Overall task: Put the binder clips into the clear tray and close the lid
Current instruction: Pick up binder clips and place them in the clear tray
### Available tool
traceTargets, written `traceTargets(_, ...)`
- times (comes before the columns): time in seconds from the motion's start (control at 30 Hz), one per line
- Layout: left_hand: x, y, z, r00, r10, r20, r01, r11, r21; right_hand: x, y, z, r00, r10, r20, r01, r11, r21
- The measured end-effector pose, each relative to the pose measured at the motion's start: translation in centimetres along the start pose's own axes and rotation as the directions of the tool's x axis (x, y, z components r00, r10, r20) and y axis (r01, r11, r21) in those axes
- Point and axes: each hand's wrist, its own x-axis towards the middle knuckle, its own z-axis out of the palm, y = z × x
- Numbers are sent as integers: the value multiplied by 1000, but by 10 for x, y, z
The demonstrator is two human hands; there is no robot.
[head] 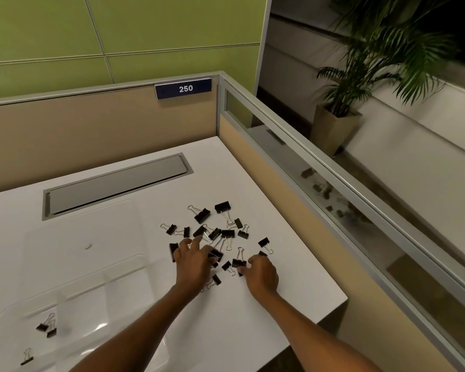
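While the lid (91,229) of the clear tray (134,294) lies thrown back flat toward the far edge of the worktop (253,318), most of the binder clips (223,232) are still outside it, scattered in a loose heap near the right edge, about midway along. Both hands are in that heap. The left grip (193,261) has its fingers splayed and bent down over several clips; from here I cannot tell whether it has hold of any or is only raking them together. The right grip (262,272) is curled tight, and its fingertips look to be pinching one clip at the near side of the heap.

Only a few clips (46,327) sit in the tray, down in its near-left part.

What matters for the next move, I'd say, is that the tray lies to the left of both hands, toward the near-left corner, well apart from the heap. The left grip is the nearer one and has the shorter carry. The right would have to cross over the left forearm's line to reach a compartment.
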Motion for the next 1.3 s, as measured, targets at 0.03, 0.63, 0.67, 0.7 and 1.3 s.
traceTargets(0.03, 0, 1, 1, 1000, 1, 2, -1, 1000, 0, -1, 0, 1, 1000, 2, 2, -1, 1000, -16)
traceTargets(0.63, -6, 4, 3, 999, -14, 29, 15, 999, -39, -8, 7, 20, 994, -113, 11, 113, 971, -209)
traceTargets(0.67, -7, 4, 3, 1000, -14, 28, 15, 999, -41, -8, 7, 20, 993, -117, 12, 117, 970, -212)
traceTargets(0.7, -7, 4, 3, 1000, -13, 26, 14, 999, -43, -8, 6, 21, 993, -120, 13, 120, 969, -215)
traceTargets(1.3, -18, -17, -21, 998, -62, -8, 60, 986, -153, -25, -18, 15, 995, -90, -48, 95, 990, 104)
